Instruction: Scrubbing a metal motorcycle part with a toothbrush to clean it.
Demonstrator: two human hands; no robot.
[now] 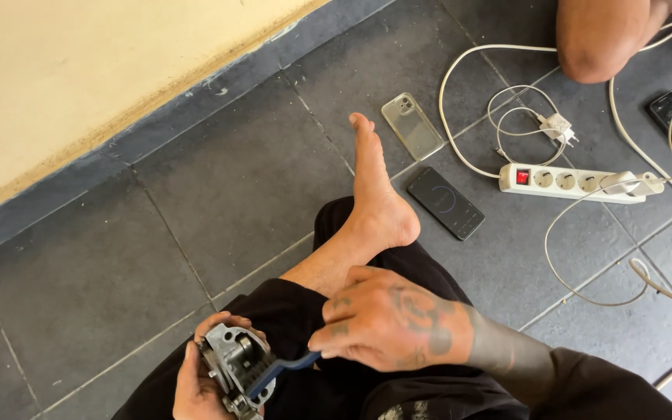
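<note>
Your left hand (196,381) is wrapped around a small grey metal part (231,362), down by your knee. Your right hand (386,319) pinches a blue-handled tool (278,372) whose tip sits in the part. You look to be turning something; keep the part steady. A dark phone (445,202) and a white power strip (577,183) lie on the grey tile floor (196,194), well apart.
</note>
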